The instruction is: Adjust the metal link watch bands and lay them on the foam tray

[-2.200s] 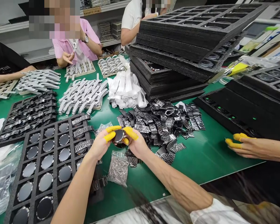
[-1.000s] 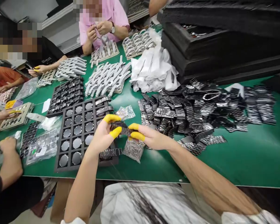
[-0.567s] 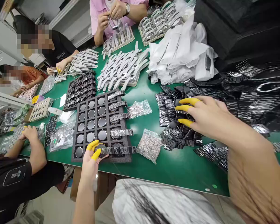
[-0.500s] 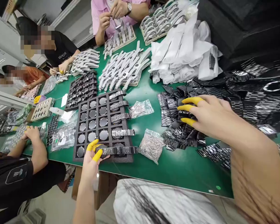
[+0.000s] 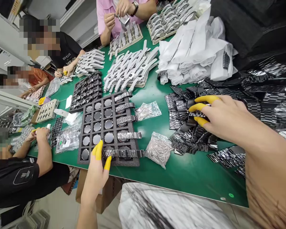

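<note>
My left hand (image 5: 96, 173), with yellow finger cots, is at the front edge of a dark foam tray (image 5: 137, 162). Its fingers are apart beside a black metal watch band (image 5: 131, 153) that lies across the tray's front row. Round watch heads (image 5: 96, 139) fill other compartments, and more bands stick out over the right side. My right hand (image 5: 219, 111), also in yellow finger cots, reaches into a heap of black metal watch bands (image 5: 178, 109). Its fingertips close around one black watch band (image 5: 195, 113); the palm hides part of the heap.
Two clear bags of thin metal pins (image 5: 158, 149) lie between tray and heap. Behind are white-strapped watches (image 5: 128, 71), a second dark tray (image 5: 87, 90) and white wrapped packets (image 5: 188, 57). Several co-workers sit along the green table (image 5: 193, 171), one in a pink shirt (image 5: 101, 19).
My left fingers have parted from the watch at the front of the tray. My right fingers have drawn closer around a band in the heap. The whole view has shifted slightly.
</note>
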Tool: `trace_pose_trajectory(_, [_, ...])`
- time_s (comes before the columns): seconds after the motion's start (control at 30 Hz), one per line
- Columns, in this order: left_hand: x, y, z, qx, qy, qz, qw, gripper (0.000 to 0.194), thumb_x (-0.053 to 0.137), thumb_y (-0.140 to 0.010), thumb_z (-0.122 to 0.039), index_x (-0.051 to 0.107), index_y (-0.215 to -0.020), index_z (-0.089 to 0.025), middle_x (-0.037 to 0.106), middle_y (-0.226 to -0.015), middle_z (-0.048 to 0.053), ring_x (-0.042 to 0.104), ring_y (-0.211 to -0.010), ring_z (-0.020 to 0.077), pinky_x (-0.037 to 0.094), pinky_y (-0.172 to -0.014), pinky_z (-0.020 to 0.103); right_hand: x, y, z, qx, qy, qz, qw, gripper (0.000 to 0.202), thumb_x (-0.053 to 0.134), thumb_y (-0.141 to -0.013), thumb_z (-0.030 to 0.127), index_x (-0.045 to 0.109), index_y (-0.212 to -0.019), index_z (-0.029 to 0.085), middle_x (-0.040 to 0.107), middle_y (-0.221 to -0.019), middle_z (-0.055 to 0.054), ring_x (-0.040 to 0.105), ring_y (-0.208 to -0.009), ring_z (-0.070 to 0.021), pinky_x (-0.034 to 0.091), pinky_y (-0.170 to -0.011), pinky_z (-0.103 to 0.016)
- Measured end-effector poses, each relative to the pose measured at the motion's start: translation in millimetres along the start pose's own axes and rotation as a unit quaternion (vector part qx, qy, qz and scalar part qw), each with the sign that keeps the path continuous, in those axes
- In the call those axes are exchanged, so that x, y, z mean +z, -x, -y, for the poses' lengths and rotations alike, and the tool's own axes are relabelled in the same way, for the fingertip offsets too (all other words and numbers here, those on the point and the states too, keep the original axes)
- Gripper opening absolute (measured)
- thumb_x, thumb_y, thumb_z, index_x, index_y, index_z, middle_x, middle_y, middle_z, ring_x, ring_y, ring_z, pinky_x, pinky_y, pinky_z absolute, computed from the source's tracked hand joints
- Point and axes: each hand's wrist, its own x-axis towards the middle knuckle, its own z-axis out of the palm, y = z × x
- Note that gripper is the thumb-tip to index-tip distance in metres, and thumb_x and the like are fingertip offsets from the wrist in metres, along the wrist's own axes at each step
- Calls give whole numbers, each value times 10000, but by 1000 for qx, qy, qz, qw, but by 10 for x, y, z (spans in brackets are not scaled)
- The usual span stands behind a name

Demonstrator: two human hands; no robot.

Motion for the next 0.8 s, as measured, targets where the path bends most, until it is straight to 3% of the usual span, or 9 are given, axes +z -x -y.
trace_pose_trajectory(0.07, [-15,26,30,43,-93,-30,994,519,580,-1019,-341,482,-1510,-203,554,-1421,191,551,-1355,338,502,-1128,581,-61,-12,19,14,9,7,1000,312,630,-939,307,738,-1213,203,585,-1387,-199,486,-1166,-377,421,-827,-462])
trace_pose_trajectory(0.13, [-8,34,82,71,-127,-14,989,397,572,-1027,-343,574,-1392,-186,605,-1310,171,610,-1252,322,550,-1070,552,-119,-15,57,30,26,10,999,356,656,-939,335,708,-1255,182,573,-1347,-226,495,-1104,-372,412,-794,-440])
trace_pose_trajectory(0.23, [-21,29,149,100,-136,41,985,350,546,-1047,-340,610,-1360,-195,632,-1283,147,632,-1221,299,569,-1055,502,-189,-13,137,68,69,20,995,393,675,-942,369,670,-1251,126,600,-1177,-232,507,-1032,-364,404,-792,-429])
trace_pose_trajectory(0.37, [-168,3,131,83,-115,72,987,389,533,-1065,-377,583,-1432,-254,629,-1334,110,653,-1221,264,568,-1066,460,-244,-37,190,93,89,41,991,360,647,-953,372,635,-1197,107,619,-1076,-200,550,-1039,-367,412,-843,-446])
trace_pose_trajectory(0.5, [-304,-66,17,87,-95,84,988,413,537,-1068,-363,546,-1475,-296,623,-1398,77,635,-1282,241,545,-1106,424,-262,-73,66,105,5,61,993,322,623,-927,411,629,-1146,174,647,-1038,-159,606,-1077,-368,434,-865,-452])
trace_pose_trajectory(0.63, [-329,-167,-129,130,-84,114,981,441,547,-1066,-322,519,-1506,-304,607,-1467,72,591,-1372,234,520,-1151,400,-328,-52,-112,175,-110,53,977,375,662,-831,481,632,-1104,226,669,-1060,-126,658,-957,-330,476,-776,-421])
trace_pose_trajectory(0.73, [-330,-240,-294,158,-75,121,977,439,559,-1063,-301,525,-1501,-307,611,-1483,68,584,-1386,233,512,-1164,402,-424,-22,-152,186,-149,25,971,383,656,-777,509,653,-1034,226,651,-1039,-122,655,-885,-309,510,-771,-442])
trace_pose_trajectory(0.8, [-325,-283,-451,187,-57,122,973,427,568,-1060,-285,541,-1485,-302,635,-1451,71,604,-1353,229,524,-1148,400,-492,-12,-134,171,-177,-27,969,399,627,-782,530,664,-1024,214,633,-1026,-124,650,-867,-299,536,-803,-471])
